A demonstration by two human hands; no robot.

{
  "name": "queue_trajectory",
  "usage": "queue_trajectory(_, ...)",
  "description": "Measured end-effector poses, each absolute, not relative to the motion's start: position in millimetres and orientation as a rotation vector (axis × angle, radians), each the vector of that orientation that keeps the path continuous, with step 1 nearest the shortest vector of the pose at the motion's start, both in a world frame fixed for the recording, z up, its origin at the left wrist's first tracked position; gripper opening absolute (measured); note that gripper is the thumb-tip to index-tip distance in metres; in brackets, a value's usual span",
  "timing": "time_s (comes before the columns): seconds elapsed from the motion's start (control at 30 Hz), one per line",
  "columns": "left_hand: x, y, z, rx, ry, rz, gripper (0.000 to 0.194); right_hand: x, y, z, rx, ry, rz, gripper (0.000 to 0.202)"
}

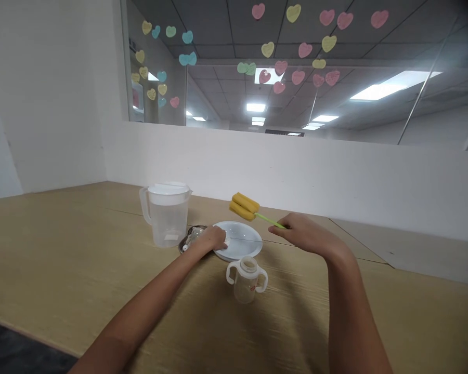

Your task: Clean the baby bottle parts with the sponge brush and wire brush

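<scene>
My right hand (294, 228) is closed round the thin green handle of a yellow sponge bottle brush (245, 205), its head raised above the far side of the table. At the left rim of a white bowl (242, 253), my left hand (215, 238) has its fingers curled round a small whitish, see-through piece (227, 239), mostly hidden. Just in front of the bowl a clear baby bottle (245, 283) with two white handles stands upright, its top uncapped. Partly behind my left wrist lies a metal tray (184, 243) with clear and white small parts on it.
A see-through plastic pitcher (170, 218) with a white lid stands left of the tray. The wooden table (81, 249) runs back to a white wall (226, 161). Above it is a window with heart-shaped paper notes (294, 13).
</scene>
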State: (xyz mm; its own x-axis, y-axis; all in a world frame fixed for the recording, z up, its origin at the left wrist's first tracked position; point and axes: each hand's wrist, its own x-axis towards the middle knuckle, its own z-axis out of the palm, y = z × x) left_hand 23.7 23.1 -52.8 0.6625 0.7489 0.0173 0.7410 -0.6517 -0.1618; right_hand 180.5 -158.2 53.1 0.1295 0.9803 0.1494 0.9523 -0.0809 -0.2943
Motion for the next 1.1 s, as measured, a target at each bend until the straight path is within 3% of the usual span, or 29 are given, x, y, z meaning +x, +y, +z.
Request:
queue_trajectory(0.3,26.9,30.1,-55.6,-2.794,-1.249,0.102,0.023,183.4,-154.9,52.5,-2.1,-1.89,0.141,0.035)
queue_trajectory(0.5,17.3,31.9,-42.6,-2.851,-1.269,-0.136,0.025,185.9,-157.3,53.3,-2.106,-1.868,0.168,0.034)
queue_trajectory(0.67,4.4,18.5,-7.9,-2.89,-1.149,-0.535,0.04,189.3,-156.0,51.6,-2.105,-1.853,0.151,0.034)
queue_trajectory(0.87,-4.6,-8.5,20.7,-3.098,-0.817,-1.456,0.048,187.7,-146.1,45.7,-2.042,-1.908,0.216,0.032)
queue_trajectory(1.1,-15.4,-12.8,34.7,-3.196,-0.628,-2.046,0.056,180.6,-147.6,48.4,-1.9,-1.959,0.284,0.04)
